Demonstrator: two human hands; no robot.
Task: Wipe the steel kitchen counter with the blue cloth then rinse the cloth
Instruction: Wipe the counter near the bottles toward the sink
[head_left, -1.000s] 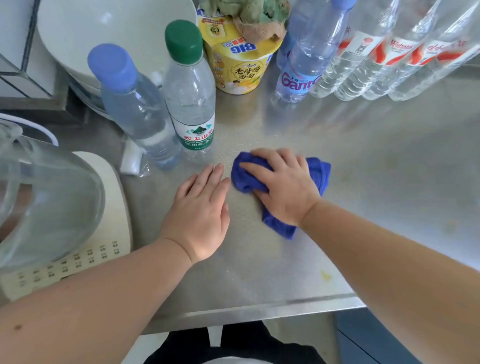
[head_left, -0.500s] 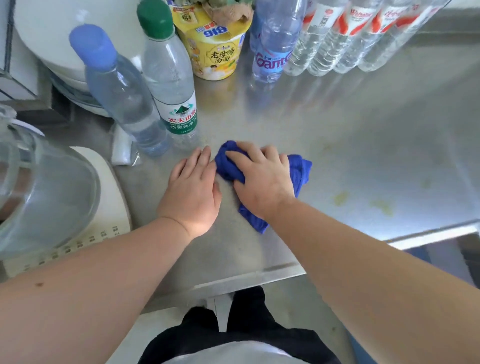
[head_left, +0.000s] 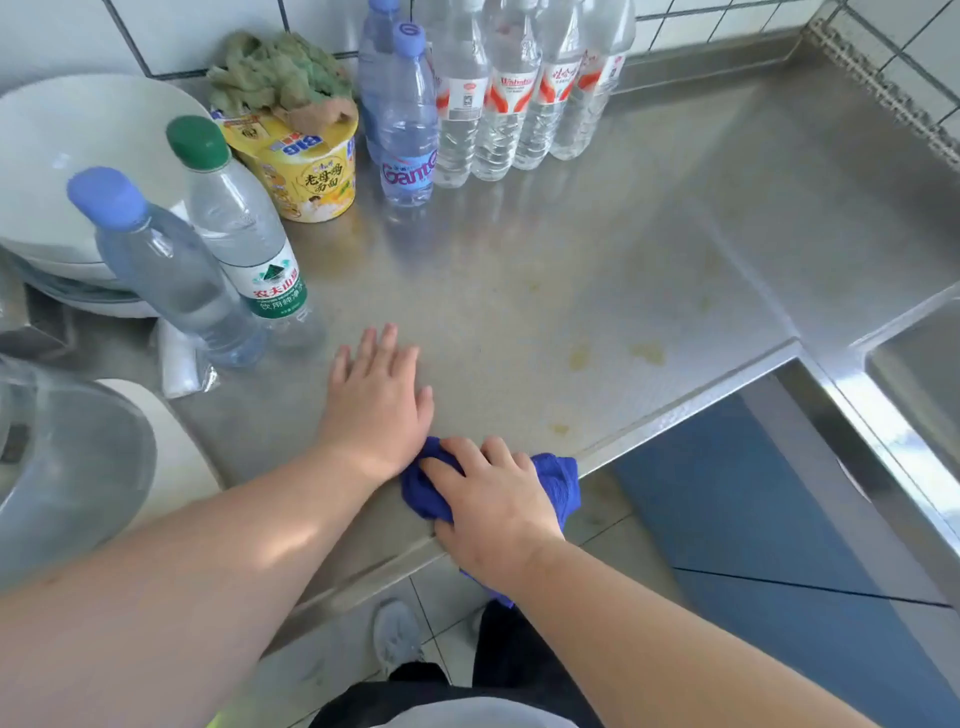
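Right hand (head_left: 493, 512) presses the cloth (head_left: 558, 483) at the bench's (head_left: 649, 249) front edge, and part of the cloth hangs off the lip. There lies the risk: one more pull toward the body and the bunched cloth could slide off onto the floor, or sweep grime over the edge. Yellowish stains (head_left: 647, 352) sit unwiped farther back, easily missed if the strokes stay near. A wide sweep left might knock the bottles (head_left: 208, 280) just beyond the left hand (head_left: 379, 395). That hand lies palm down, fingers straight and slightly spread, bracing. The right hand's fingers (head_left: 457, 467) curl over the cloth, gripping it, wrist out past the edge, forearm angled in from lower right.
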